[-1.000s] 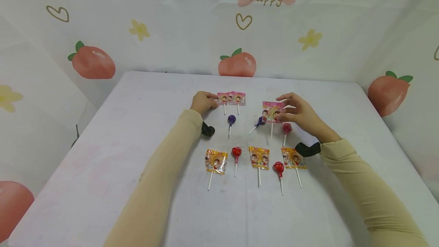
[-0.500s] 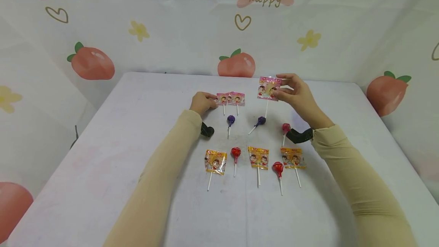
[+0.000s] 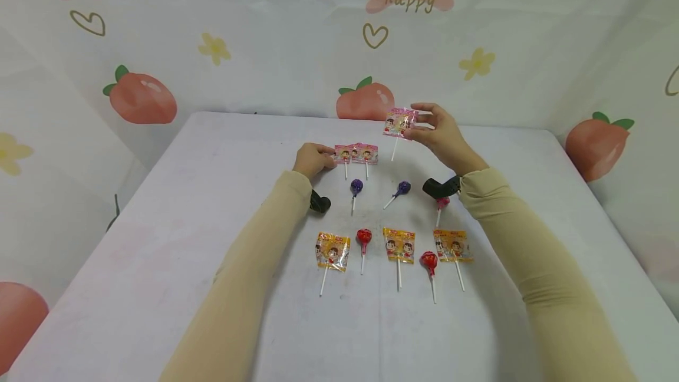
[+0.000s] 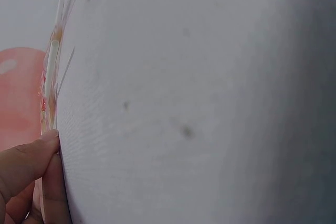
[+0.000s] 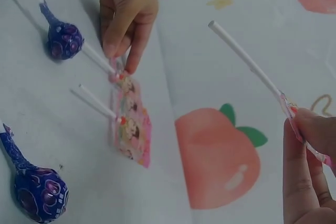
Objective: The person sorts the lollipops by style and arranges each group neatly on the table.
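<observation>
My right hand pinches the edge of a pink-wrapped flat lollipop above the back of the table, its white stick pointing down. In the right wrist view that stick juts up from between thumb and fingers. My left hand pinches the left edge of a pink-wrapped lollipop, which lies on the table. A second pink-wrapped lollipop lies beside it, the wrappers overlapping. In the left wrist view the thumb presses the wrapper edge; most of the packet is seen edge-on.
Two purple ball lollipops lie in front of the pink row. A pinkish-red ball lollipop is partly hidden by the right wrist camera. Nearer lie red ball lollipops and several orange-wrapped flat ones. A patterned cloth hangs behind.
My right hand has lifted the pink-wrapped lollipop from near the right purple one, then moved it back and left. The left hand stays on its packet.
</observation>
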The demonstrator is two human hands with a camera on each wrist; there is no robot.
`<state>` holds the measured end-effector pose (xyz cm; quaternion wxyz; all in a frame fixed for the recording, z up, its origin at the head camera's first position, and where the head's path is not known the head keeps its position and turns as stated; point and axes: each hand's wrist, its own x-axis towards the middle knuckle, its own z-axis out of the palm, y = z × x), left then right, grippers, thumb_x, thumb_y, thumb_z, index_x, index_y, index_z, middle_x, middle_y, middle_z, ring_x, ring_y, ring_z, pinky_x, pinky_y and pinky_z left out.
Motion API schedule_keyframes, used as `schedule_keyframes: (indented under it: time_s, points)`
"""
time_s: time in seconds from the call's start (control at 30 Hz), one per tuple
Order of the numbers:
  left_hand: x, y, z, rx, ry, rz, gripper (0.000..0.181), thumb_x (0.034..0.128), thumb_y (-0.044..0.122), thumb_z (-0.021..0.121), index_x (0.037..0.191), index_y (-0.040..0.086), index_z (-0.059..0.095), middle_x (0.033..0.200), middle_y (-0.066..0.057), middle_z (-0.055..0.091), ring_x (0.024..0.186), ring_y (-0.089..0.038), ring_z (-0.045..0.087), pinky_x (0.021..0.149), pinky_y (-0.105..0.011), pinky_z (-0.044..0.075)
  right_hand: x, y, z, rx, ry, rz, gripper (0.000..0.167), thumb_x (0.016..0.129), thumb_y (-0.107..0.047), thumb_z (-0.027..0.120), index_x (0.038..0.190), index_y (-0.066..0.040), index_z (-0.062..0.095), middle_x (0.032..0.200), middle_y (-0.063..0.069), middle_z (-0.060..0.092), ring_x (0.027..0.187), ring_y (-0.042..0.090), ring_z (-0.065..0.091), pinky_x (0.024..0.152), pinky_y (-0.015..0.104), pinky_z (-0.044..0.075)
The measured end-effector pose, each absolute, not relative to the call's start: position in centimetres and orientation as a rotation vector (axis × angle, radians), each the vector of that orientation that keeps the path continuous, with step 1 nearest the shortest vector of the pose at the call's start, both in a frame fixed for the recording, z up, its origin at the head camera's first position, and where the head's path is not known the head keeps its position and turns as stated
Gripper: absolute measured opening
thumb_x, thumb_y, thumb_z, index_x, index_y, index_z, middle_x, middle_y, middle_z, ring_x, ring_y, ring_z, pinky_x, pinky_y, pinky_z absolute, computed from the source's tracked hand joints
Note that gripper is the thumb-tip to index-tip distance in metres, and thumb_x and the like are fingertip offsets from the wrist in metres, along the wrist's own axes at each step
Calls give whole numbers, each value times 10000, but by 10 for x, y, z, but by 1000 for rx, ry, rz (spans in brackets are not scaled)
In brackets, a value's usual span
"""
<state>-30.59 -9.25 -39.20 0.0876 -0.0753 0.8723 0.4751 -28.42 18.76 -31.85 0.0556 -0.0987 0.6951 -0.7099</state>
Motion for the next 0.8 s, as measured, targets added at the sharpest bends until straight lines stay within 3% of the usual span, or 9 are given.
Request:
schedule_keyframes:
  time_s: [0.13,0.43,0.8]
  points:
    - [-304,-92,-390,-224,2600,1417,371,804,51,743,1169,110,713,820,-15,604,810,-152,501,776,-268,421,-295,184,-326,-263,2183,-2029,609,888,65,625,1439,-36,385,1190,107,459,960,128,586,798,174,520]
    - [-303,-92,-389,-218,2614,1399,371,800,47,739,1164,112,716,880,-34,636,821,-150,501,780,-267,415,-311,182,-347,-110,2330,-1734,669,909,53,602,1506,-62,323,1282,185,449,1003,137,523,783,146,510]
    - [-308,-93,-393,-225,2612,1389,374,801,58,740,1168,120,713,875,-30,638,825,-154,516,798,-277,429,-318,181,-365,-26,2357,-1569,675,891,74,617,1491,7,315,1307,241,451,884,86,543,715,121,497]
